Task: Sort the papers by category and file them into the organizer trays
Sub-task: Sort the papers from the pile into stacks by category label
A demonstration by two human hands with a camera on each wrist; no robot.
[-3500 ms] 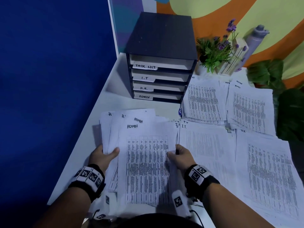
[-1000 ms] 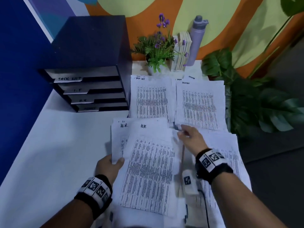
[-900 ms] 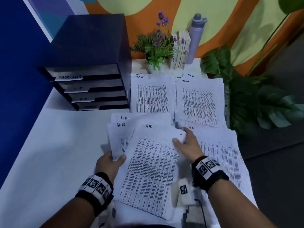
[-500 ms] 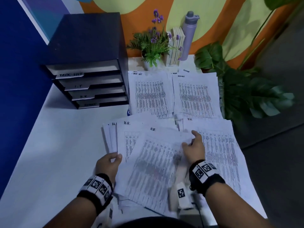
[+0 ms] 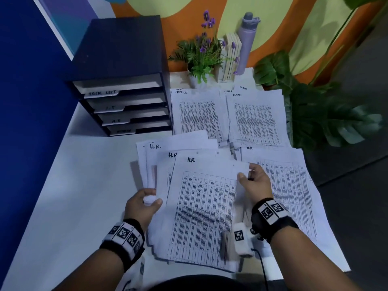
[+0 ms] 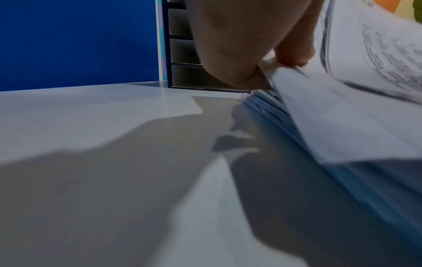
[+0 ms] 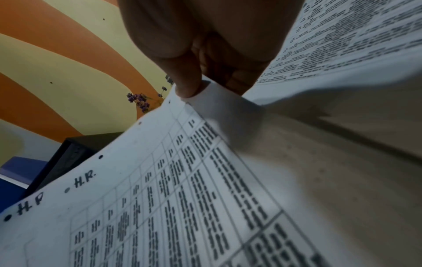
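A fanned stack of sheets marked H.R. [image 5: 201,206] lies in front of me on the white table [image 5: 73,196]. My left hand [image 5: 144,201] grips the stack's left edge [image 6: 269,94], where the sheets curl under its thumb. My right hand [image 5: 252,179] pinches the top right corner of the top H.R. sheet [image 7: 205,97] between thumb and fingers. The dark organizer [image 5: 123,80] stands at the back left with trays labelled TASK LIST [image 5: 102,93], I.T [image 5: 110,107], H.R [image 5: 116,121] and ADMIN [image 5: 123,130].
Sorted piles lie to the right: TASK LIST [image 5: 197,116], ADMIN [image 5: 255,118] and one under my right arm [image 5: 291,185]. A potted purple flower [image 5: 201,57], books [image 5: 232,57] and a grey bottle [image 5: 247,40] stand at the back. Large green leaves [image 5: 315,114] overhang the table's right edge.
The ADMIN sheets seen earlier on top of the stack are gone and H.R. sheets show. My right hand slid to the top sheet's upper right corner and pinched it.
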